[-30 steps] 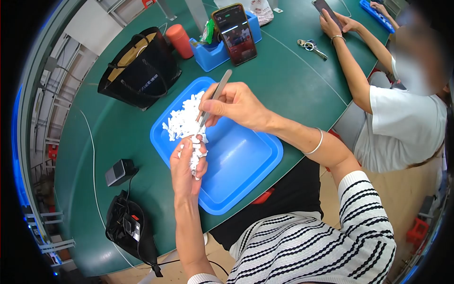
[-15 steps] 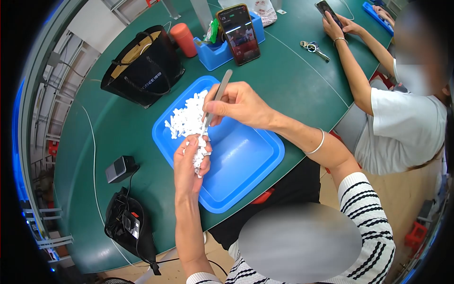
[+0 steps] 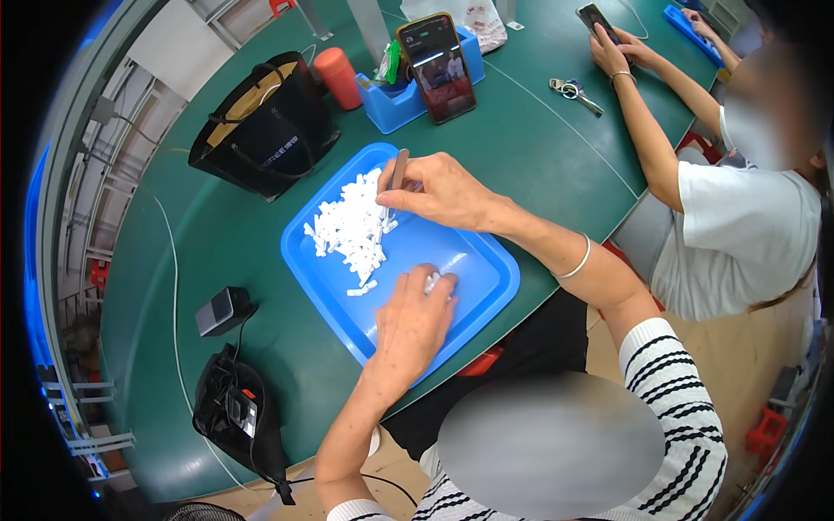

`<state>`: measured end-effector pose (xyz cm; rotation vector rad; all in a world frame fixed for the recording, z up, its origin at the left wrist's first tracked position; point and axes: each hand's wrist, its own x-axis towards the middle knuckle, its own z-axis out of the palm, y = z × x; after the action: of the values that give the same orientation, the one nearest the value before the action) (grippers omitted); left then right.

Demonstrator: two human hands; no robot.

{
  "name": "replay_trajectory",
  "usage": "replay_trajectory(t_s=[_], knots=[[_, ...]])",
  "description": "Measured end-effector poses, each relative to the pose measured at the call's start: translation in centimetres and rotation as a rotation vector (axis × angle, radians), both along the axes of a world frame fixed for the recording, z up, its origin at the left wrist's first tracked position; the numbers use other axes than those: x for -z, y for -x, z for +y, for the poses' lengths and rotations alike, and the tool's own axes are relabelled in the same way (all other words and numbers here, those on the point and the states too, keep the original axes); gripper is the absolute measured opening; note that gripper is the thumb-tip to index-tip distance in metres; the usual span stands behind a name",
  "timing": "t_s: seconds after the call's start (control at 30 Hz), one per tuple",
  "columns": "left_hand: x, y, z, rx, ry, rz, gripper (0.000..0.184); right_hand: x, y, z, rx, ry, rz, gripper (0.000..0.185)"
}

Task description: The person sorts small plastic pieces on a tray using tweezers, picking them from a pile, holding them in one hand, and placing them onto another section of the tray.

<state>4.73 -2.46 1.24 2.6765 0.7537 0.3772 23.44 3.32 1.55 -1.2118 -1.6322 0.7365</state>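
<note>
Head view: the right hand (image 3: 443,191) has its thumb and fingers closed on metal tweezers (image 3: 400,169), over the far part of the blue tray (image 3: 326,286). Only the upper end of the tweezers shows clearly; the thumb and hand cover the lower part, so whether the tips touch anything cannot be told.

The left hand (image 3: 408,317) is turned back-up over the near part of the tray, its fingers bent and slightly spread. A few white bits (image 3: 432,282) show among the fingertips, but blur and the hand itself hide whether they are gripped or only touched.

White pieces (image 3: 352,221) lie heaped in the tray's far left part, the right hand beside and partly over them; a couple lie at the heap's near edge. The tray's near left rim runs under the left hand and wrist. On the green desk (image 3: 243,260), the bag (image 3: 261,130) stands beyond the tray. A grey blur covers much of the striped shirt (image 3: 669,399).
</note>
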Motion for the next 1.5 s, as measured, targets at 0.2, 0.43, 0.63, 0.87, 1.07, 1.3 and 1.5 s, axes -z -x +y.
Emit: replay_trajectory(t_s=[0.2, 0.43, 0.63, 0.87, 1.07, 1.3, 1.5], knots=[[-1.6, 0.3, -0.6, 0.091, 0.062, 0.035, 0.038, 0.8, 0.2, 0.3, 0.002, 0.024, -0.070, 0.021], [-3.1, 0.9, -1.5, 0.063, 0.054, 0.060, 0.040, 0.5, 0.2, 0.1, -0.006, 0.023, -0.060, 0.021], [-3.3, 2.2, -0.2, 0.055, 0.295, -0.096, 0.041, 0.4, 0.0, 0.1, 0.010, -0.004, 0.109, 0.024], [-4.3, 2.2, -0.1, 0.095, 0.342, -0.055, 0.045, 0.5, 0.0, 0.2, 0.010, 0.005, 0.134, 0.025], [-4.8, 1.7, -0.4, 0.009, 0.127, 0.072, 0.049, 0.0, -0.2, 0.1, 0.022, -0.023, 0.174, 0.025], [-1.2, 1.6, 0.6, -0.108, 0.104, -0.008, 0.047, -0.3, -0.2, -0.1, -0.009, 0.018, 0.173, 0.023], [-0.9, 0.5, 0.1, 0.072, 0.323, -0.082, 0.043, 0.0, -0.2, 0.1, -0.002, -0.010, 0.161, 0.024]])
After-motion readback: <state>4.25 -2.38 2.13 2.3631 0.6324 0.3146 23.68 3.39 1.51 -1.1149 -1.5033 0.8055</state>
